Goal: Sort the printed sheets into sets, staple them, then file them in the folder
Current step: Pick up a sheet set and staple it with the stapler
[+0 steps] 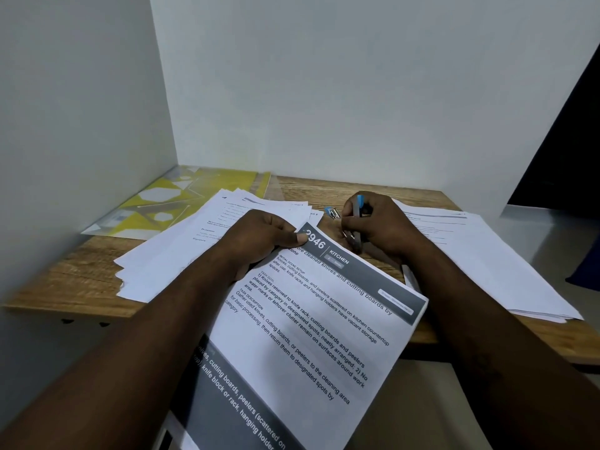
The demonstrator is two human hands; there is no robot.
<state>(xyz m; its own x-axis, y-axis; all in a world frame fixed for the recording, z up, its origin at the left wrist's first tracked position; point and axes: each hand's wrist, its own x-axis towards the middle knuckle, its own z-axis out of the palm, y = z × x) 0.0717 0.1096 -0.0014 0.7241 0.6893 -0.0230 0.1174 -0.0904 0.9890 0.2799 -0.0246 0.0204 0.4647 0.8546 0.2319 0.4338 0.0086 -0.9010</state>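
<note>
the sheet set (pixel 311 319) is pinched at its upper-left corner by the left hand (pixel 259 241); the stapler (pixel 357 222), gripped in the right hand (pixel 383 225), is held just right of that corner.

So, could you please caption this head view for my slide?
Left hand pins the printed set's corner while the right hand brings a blue stapler to it.
</note>
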